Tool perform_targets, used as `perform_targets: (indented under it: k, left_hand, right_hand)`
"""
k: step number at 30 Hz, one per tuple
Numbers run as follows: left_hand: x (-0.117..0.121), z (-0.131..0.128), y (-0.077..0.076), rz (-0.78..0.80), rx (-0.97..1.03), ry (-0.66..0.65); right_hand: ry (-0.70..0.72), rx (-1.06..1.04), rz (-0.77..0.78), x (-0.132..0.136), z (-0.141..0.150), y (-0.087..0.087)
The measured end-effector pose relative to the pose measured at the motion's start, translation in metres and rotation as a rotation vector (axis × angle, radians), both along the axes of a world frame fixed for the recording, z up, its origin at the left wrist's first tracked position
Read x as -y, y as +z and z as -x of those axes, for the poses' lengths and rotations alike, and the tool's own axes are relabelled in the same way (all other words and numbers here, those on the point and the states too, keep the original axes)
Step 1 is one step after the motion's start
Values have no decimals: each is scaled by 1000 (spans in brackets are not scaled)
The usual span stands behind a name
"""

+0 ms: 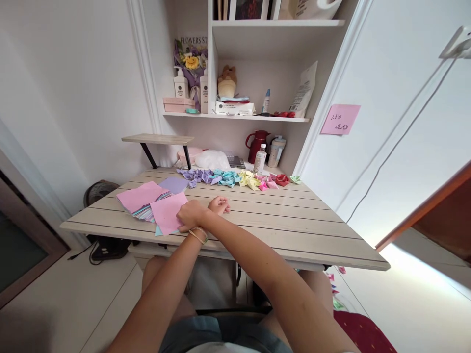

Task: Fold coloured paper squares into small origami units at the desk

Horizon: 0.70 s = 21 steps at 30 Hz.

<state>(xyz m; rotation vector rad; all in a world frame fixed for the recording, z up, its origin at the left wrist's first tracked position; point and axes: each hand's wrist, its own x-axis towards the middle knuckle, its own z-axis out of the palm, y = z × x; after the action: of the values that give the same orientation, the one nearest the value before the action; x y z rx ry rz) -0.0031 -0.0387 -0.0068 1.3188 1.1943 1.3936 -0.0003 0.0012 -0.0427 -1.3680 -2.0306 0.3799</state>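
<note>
While both forearms are crossing at the wrists, the person is sitting at a pale wooden worktop with dark plank lines (287, 215). The right hand (191, 214) is reaching over to the left side, and its grip is narrow, holding a flat square pink paper sheet (167, 213) by its right edge. That sheet is lying near the front edge, partly covering a thick stack of square multicoloured paper sheets with pink on top (138, 196); a pale blue paper corner (158, 231) is peeking out beneath it. A flat lilac paper sheet (172, 184) is lying just behind the stack.

The left hand (220, 205) is resting just beyond the right wrist, its visible fingers curling loosely (the right arm is hiding part of it, so I cannot tell whether its grip is holding anything). Thin pale bracelets (198, 235) are circling the left wrist.

Along the back, folded paper pieces are forming a row: purple ones (196, 175), then turquoise ones (226, 177), yellow ones (249, 180), pink ones (270, 182), a red one (282, 180) and a pale green one (295, 179). Behind them, a clear white-capped bottle (260, 159) is standing near a dark red jug (259, 142).
</note>
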Motion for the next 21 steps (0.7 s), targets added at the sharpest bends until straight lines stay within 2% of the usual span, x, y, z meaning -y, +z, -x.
perform_targets:
  k: [2,5,9,13,17,19,20,21]
  left_hand:
    - [-2,-1,-2,-8,-13,7]
    - [-6,-4,-3,-18,-32,15]
    - [-6,-7,-2,-34,-55,21]
    - [-4,-9,0,-52,-80,24]
    - [-6,-8,-1,-32,-43,27]
    - [-9,-6,-3,-39,35,44]
    - [-10,-5,-3,-66,87,66]
    - [-11,-4,-4,-102,134,100]
  right_hand:
    - [7,-75,-44,-5,3,-4]
    - [94,-173,-140,-10,7,-6]
    - [208,-112,-148,-13,9,-1]
    - [230,-135,-197,-6,9,7]
    - [269,-186,-241,10,7,26]
    - [399,-199,-287,16,-5,44]
    - [509,-196,-317,16,-15,53]
    - [549,-199,-333,15,-29,62]
